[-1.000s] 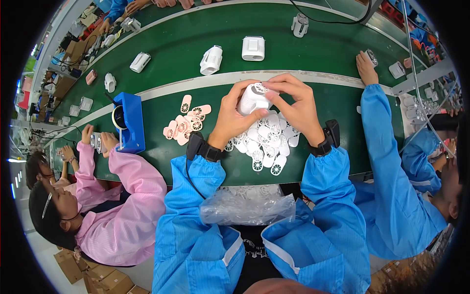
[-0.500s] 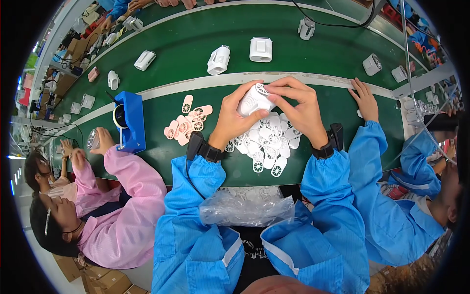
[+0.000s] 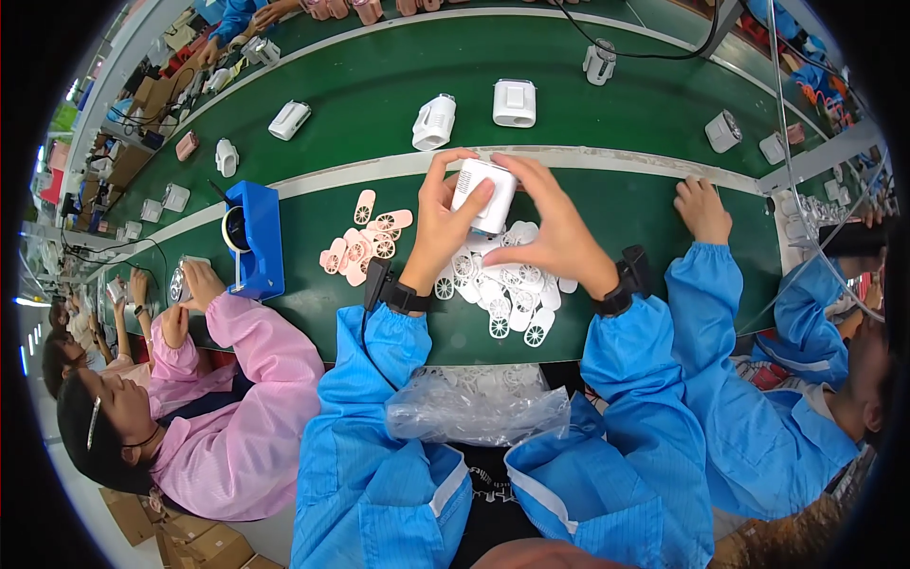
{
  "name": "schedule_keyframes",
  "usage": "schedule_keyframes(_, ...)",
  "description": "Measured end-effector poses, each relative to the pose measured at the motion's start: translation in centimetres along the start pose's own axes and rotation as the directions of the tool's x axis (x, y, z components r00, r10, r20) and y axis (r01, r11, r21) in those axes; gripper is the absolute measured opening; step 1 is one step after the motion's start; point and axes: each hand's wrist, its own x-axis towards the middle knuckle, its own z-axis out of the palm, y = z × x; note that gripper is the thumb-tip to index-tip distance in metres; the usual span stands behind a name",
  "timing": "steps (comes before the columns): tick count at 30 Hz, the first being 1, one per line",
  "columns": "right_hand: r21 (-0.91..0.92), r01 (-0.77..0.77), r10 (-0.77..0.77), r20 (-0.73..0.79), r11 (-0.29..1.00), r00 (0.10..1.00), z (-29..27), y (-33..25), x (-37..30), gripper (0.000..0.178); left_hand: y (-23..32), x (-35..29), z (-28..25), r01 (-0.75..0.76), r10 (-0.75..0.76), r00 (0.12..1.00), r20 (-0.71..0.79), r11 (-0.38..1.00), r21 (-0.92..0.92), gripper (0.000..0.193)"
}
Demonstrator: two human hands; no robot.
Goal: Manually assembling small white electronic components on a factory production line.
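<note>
A white boxy plastic housing (image 3: 494,184) with a slotted side is gripped in my left hand (image 3: 445,213), its thumb laid across the face. Beside it, my right hand (image 3: 559,228) is spread, thumb well apart from the fingers. Its fingertips reach the housing's upper edge; whether they press on it, I cannot tell. Under both hands lies a loose pile of white oval plates with round spoked grilles (image 3: 519,302). To its left sits a smaller pile of pink plates of the same shape (image 3: 356,250).
A blue tape dispenser (image 3: 261,237) stands left of the pink plates. Beyond a pale rail, several white housings (image 3: 514,102) rest on the green belt (image 3: 360,119). Clear plastic bag (image 3: 479,408) lies at my lap. Co-workers sit on both sides, one hand (image 3: 703,211) on the bench at right.
The housing has been turned so its round grille end no longer shows. My right hand has opened away from that end. Housings on the belt have shifted slightly to the right.
</note>
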Motion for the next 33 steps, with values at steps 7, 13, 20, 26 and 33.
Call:
schedule_keyframes(7,-0.26,0.052,-0.051,0.01,0.964,0.999,0.7,-0.4,0.3,0.089,-1.1,0.9,0.1,-0.408,0.414,0.905,-0.096,0.91,0.078,0.033)
schedule_keyframes(13,-0.125,0.079,-0.092,-0.101,0.989,0.991,3.3,-2.1,0.4,0.077,-0.7,-0.3,-0.2,-0.429,0.413,0.897,-0.157,0.899,-0.087,0.03)
schedule_keyframes(20,-0.309,0.114,-0.231,-0.373,0.944,0.899,6.5,-1.1,0.3,0.058,0.3,-1.4,2.3,-0.386,0.337,0.89,-0.306,0.915,-0.115,0.028)
schedule_keyframes(26,-0.37,0.226,-0.362,-0.355,0.901,0.862,5.9,-0.9,0.6,0.048,-0.2,-1.3,3.2,-0.445,0.407,0.861,-0.306,0.893,-0.063,0.029)
schedule_keyframes(33,-0.328,0.234,-0.349,-0.356,0.915,0.867,5.8,-1.1,1.1,0.044,-0.3,-1.2,2.9,-0.461,0.428,0.843,-0.325,0.887,-0.028,0.029)
